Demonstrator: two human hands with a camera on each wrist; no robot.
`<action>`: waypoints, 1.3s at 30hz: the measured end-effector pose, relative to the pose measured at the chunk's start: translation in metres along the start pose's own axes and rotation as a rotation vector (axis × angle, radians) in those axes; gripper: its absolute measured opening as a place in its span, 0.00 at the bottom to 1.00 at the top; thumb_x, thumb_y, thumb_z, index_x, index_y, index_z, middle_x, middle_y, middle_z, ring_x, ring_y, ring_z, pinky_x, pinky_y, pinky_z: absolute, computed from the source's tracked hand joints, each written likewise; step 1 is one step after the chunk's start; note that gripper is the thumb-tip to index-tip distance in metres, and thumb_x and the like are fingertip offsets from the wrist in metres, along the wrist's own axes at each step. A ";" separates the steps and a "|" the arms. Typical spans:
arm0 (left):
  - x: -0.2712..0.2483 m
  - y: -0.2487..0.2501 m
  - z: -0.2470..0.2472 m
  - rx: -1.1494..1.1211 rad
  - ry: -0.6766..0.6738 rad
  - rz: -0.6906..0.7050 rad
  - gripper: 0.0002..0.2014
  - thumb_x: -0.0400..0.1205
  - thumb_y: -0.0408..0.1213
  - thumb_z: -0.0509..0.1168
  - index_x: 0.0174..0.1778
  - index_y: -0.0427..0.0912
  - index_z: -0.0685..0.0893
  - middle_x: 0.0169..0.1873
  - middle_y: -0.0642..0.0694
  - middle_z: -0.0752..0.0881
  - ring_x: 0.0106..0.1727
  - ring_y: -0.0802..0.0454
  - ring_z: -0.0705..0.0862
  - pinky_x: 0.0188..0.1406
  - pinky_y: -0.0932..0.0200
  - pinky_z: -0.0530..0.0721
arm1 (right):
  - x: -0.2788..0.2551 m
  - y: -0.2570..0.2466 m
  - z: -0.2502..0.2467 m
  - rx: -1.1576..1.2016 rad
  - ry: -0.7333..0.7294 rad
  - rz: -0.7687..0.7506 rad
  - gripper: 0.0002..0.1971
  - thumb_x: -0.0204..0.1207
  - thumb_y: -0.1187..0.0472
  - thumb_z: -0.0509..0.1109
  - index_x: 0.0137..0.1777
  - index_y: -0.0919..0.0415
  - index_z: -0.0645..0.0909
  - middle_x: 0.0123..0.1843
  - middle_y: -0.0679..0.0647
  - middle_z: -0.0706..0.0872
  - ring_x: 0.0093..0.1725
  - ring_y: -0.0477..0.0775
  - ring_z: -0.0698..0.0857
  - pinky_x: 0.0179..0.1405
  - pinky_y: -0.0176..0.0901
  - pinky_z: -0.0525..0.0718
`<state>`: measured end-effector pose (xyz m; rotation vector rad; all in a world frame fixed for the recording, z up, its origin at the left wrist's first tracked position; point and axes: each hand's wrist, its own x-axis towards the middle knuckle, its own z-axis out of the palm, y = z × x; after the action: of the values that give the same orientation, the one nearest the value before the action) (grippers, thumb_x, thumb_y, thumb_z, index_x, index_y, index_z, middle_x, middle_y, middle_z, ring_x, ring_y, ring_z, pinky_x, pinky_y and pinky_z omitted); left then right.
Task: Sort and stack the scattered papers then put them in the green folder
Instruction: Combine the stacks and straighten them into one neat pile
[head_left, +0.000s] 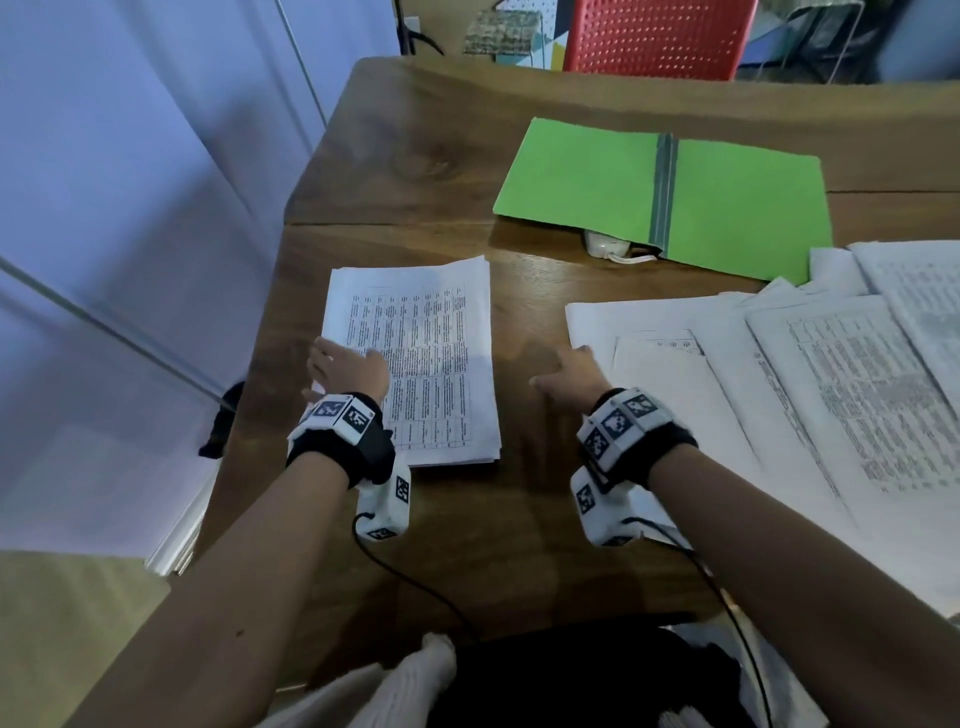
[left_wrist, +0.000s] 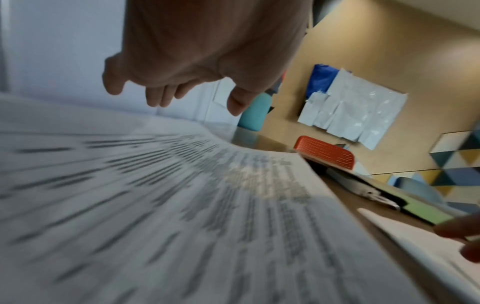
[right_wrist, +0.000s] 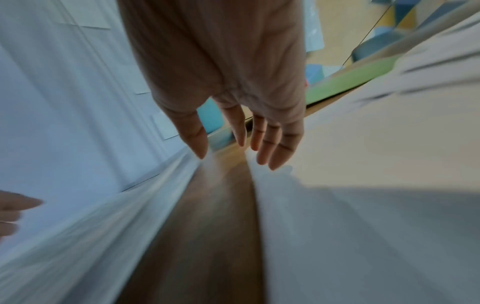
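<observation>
A neat stack of printed papers (head_left: 415, 358) lies on the wooden table (head_left: 415, 156) at centre left. My left hand (head_left: 347, 366) hovers over its near left part, fingers spread and holding nothing (left_wrist: 182, 90). Scattered white papers (head_left: 779, 374) overlap across the right side. My right hand (head_left: 569, 371) is at their left edge, fingers straight above the bare wood between the two paper groups (right_wrist: 249, 142). The green folder (head_left: 670, 192) lies spread flat at the back right, its grey spine facing up.
A small white object with a cord (head_left: 613, 247) pokes out from under the folder's near edge. A red perforated chair (head_left: 654, 36) stands behind the table. The table's left edge drops off beside a pale wall (head_left: 130, 208).
</observation>
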<state>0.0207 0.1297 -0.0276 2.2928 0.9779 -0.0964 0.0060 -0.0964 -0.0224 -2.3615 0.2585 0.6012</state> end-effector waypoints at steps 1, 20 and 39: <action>-0.005 0.014 0.001 0.007 -0.019 0.043 0.33 0.84 0.39 0.57 0.81 0.33 0.51 0.82 0.39 0.53 0.84 0.43 0.51 0.82 0.40 0.47 | 0.003 0.015 -0.016 0.004 0.061 0.037 0.28 0.76 0.60 0.66 0.75 0.63 0.65 0.73 0.66 0.68 0.73 0.65 0.69 0.73 0.51 0.70; -0.230 0.166 0.213 0.020 -0.738 0.173 0.26 0.81 0.44 0.62 0.68 0.25 0.76 0.67 0.27 0.79 0.67 0.32 0.80 0.66 0.44 0.81 | -0.041 0.252 -0.161 -0.496 0.176 0.203 0.28 0.79 0.49 0.61 0.74 0.63 0.61 0.74 0.64 0.66 0.72 0.67 0.67 0.66 0.58 0.73; -0.255 0.175 0.233 -0.102 -0.520 0.091 0.18 0.81 0.29 0.60 0.66 0.24 0.76 0.63 0.27 0.81 0.64 0.31 0.80 0.61 0.46 0.80 | -0.013 0.330 -0.244 -0.250 0.260 0.412 0.42 0.72 0.44 0.68 0.79 0.60 0.51 0.82 0.61 0.54 0.79 0.68 0.55 0.74 0.66 0.62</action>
<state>-0.0054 -0.2569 -0.0440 2.0579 0.5928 -0.5594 -0.0303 -0.5050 -0.0418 -2.6485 0.8447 0.5358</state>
